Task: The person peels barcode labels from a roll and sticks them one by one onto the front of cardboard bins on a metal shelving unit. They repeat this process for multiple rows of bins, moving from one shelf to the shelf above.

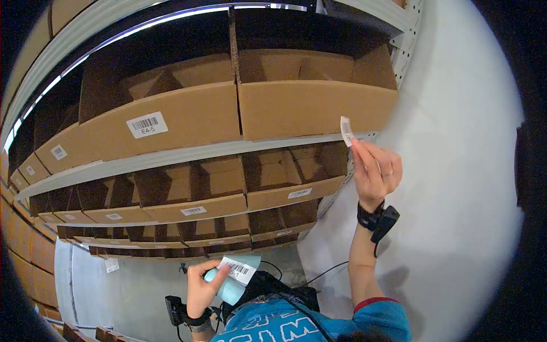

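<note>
Two hands are engaged, with one item in each. The right hand [377, 174], at 3 o'clock from the centre of view, pinches one small loose label [346, 131] between thumb and fingertips; the label stands at 2 o'clock. The left hand [200, 289], at 7 o'clock, grips one pale blue label roll [231, 292], its thumb overlapping one printed label [242, 272] on the strip.

The step in hand is judged to be positioning the loose label at a carton front. The next move, by the same judgement, calls for flat, square placement with the fingertips kept clear of the label's face. Contact between label and carton cannot be confirmed from this view.

Outward from the hands, one unmarked carton [296, 108] stands at 1 o'clock, behind the loose label. Beside it, toward 10 o'clock, stands one marked carton [199, 117] bearing one E4-5 barcode label [147, 121]. The rack [406, 43] shows at least four tiers of cartons. One white tag [112, 265] hangs at 8 o'clock.
</note>
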Motion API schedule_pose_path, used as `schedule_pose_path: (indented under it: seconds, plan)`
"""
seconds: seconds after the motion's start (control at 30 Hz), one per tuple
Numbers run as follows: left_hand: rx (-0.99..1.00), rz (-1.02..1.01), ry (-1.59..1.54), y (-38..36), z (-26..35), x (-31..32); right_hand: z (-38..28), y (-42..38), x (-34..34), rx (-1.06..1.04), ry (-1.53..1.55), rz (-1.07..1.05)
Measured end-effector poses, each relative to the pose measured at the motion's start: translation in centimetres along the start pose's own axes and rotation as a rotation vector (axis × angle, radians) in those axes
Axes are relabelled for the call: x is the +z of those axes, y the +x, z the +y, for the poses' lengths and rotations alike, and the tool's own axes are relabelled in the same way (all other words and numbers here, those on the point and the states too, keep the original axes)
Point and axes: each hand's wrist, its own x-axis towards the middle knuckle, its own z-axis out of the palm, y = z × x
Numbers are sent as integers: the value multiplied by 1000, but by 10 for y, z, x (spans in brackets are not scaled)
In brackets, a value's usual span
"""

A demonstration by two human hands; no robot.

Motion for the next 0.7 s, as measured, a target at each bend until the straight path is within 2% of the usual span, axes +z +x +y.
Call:
schedule_pose_path:
  seconds: [0.07,0.2,0.7]
  plan:
    - [6,-14,-1,1,2,0,10,8,-6,-257,-183,9]
    - [-6,-34,-42,2,6,-1,19,17,6,-396,-245,-57]
    - [-31,-56,-70,4,3,-1,23,28,11,-484,-273,-105]
